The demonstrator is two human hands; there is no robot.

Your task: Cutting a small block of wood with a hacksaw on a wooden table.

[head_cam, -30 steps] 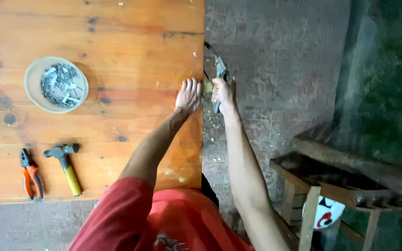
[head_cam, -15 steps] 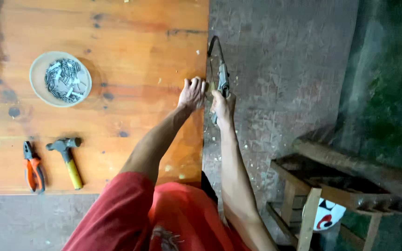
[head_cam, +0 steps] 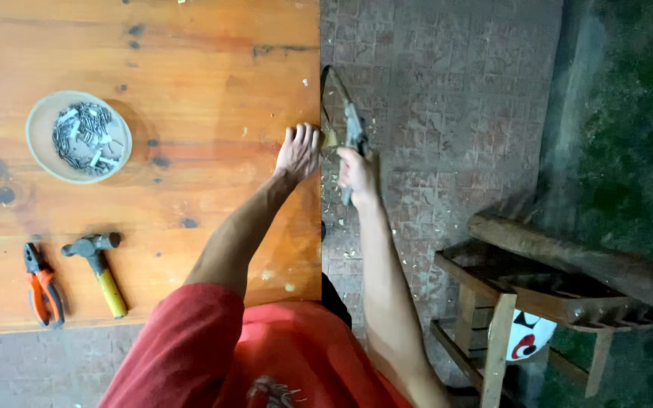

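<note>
My left hand (head_cam: 298, 151) lies on the right edge of the wooden table (head_cam: 190, 91), fingers spread and pointing away from me. Just off that edge, my right hand (head_cam: 357, 172) grips the handle of a dark curved-blade knife (head_cam: 344, 106), whose blade arcs forward along the table's side. A small pale piece of wood (head_cam: 329, 140) shows between the two hands at the edge; I cannot tell whether the left hand pins it.
On the table stand a round bowl of nails (head_cam: 78, 137), a yellow-handled hammer (head_cam: 100, 268) and orange-handled pliers (head_cam: 41, 287). Wood chips litter the brick floor (head_cam: 447, 113). A wooden rack (head_cam: 538, 287) stands at the right, with a white ball (head_cam: 527, 336) under it.
My right hand has drawn the knife a little back toward me along the table edge. The left hand stays at the edge.
</note>
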